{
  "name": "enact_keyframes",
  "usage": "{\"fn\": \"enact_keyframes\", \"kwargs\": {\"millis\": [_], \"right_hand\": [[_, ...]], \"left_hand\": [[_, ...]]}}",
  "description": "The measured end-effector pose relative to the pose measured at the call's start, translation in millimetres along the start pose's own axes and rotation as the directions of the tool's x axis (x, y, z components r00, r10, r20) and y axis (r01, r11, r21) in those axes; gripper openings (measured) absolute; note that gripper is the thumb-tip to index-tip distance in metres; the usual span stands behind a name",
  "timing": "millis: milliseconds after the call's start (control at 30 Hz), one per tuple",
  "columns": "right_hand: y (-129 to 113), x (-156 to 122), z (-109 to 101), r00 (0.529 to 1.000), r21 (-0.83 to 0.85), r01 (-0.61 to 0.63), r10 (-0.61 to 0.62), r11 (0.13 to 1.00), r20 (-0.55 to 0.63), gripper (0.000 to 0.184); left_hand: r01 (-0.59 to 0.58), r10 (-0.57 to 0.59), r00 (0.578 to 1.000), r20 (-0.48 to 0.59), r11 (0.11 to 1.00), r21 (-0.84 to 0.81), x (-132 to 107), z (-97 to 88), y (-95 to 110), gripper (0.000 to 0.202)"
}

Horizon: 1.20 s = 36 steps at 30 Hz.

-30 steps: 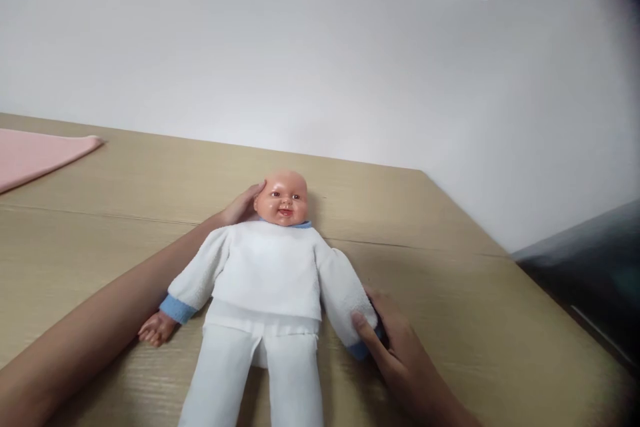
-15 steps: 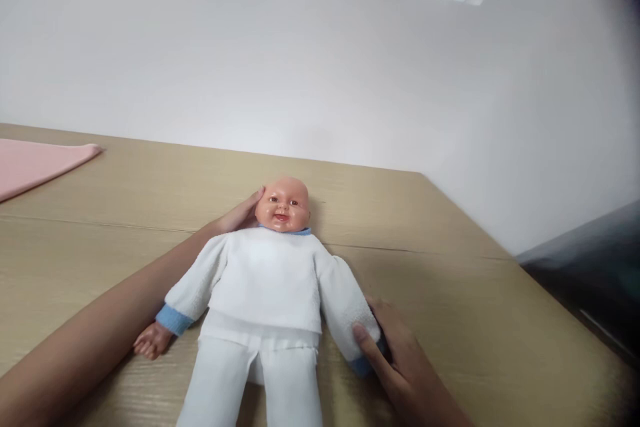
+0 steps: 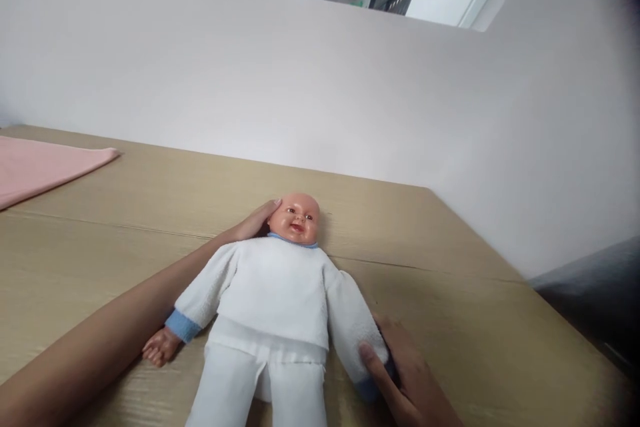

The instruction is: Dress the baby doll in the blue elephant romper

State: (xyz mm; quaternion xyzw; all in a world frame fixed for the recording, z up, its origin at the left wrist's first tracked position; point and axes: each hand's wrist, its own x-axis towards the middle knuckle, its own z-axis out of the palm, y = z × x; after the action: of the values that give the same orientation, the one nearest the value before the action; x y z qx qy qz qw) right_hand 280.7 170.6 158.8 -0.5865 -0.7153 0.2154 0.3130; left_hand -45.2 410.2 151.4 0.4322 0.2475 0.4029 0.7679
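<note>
2 bare hands, set well apart, touch a doll that lies on its back on a tan table, its head toward the pale wall and its legs running out of view at the bottom. The left hand rests along the side of the doll's bald head, a fingertip showing near its temple; the other fingers are hidden behind the head, so how far that hand is open cannot be told. The left forearm reaches up the table, and the doll's near sleeve overlaps it in view.

The right hand is closed around the lower part of the doll's other sleeve, just above the blue cuff. Its thumb presses on the white fabric from above (the remaining fingers are mostly out of sight behind the sleeve). The doll wears a white top and white trousers, with blue trim at the neck. Farther off, near the table's back left, lies a pink cloth, apart from both hands.
</note>
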Motion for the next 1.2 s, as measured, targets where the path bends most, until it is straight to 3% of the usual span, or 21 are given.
{"fn": "enact_keyframes", "kwargs": {"millis": [133, 267, 433, 633, 767, 867, 1000, 1100, 1200], "right_hand": [[-1, 0, 1, 1.000, 0.004, 0.007, -0.007, 1.000, -0.030, 0.041], [0, -1, 2, 0.999, 0.019, 0.017, -0.016, 1.000, -0.037, 0.036], [-1, -1, 1, 1.000, -0.014, 0.017, -0.017, 1.000, -0.005, 0.047], [3, -1, 2, 0.999, -0.003, 0.033, -0.034, 0.999, -0.008, 0.044], [6, 2, 5, 1.000, 0.013, 0.029, -0.029, 0.999, 0.001, 0.045], [6, 7, 4, 0.999, 0.029, 0.034, -0.035, 0.999, 0.006, 0.049], [8, 14, 6, 1.000, 0.096, 0.013, -0.011, 0.995, -0.024, 0.062], [9, 18, 14, 0.993, 0.124, -0.030, 0.043, 0.992, -0.107, 0.065], [0, 23, 19, 0.965, 0.081, -0.043, 0.062, 0.996, -0.254, 0.065]], "left_hand": [[-0.024, 0.024, 1.000, -0.009, 1.000, -0.002, 0, 0.3, 0, 0.062], [0.037, -0.037, 0.999, 0.010, 0.999, 0.002, -2, 1.4, 0, 0.065], [0.094, -0.094, 0.995, 0.032, 0.995, -0.016, -6, 5.5, 4, 0.072], [0.098, -0.096, 0.994, 0.052, 0.995, -0.022, -5, 0.5, 2, 0.074], [0.098, -0.100, 0.994, 0.040, 0.994, 0.057, -4, 1.7, 2, 0.079], [0.020, -0.002, 0.998, -0.066, 0.961, 0.277, -12, 8.0, 10, 0.082], [-0.014, 0.147, 0.961, -0.235, 0.872, 0.489, -32, 15.8, 31, 0.065], [0.038, 0.230, 0.911, -0.342, 0.780, 0.625, -55, 26.6, 48, 0.059], [0.048, 0.380, 0.844, -0.377, 0.648, 0.760, -89, 59.6, 59, 0.049]]}}
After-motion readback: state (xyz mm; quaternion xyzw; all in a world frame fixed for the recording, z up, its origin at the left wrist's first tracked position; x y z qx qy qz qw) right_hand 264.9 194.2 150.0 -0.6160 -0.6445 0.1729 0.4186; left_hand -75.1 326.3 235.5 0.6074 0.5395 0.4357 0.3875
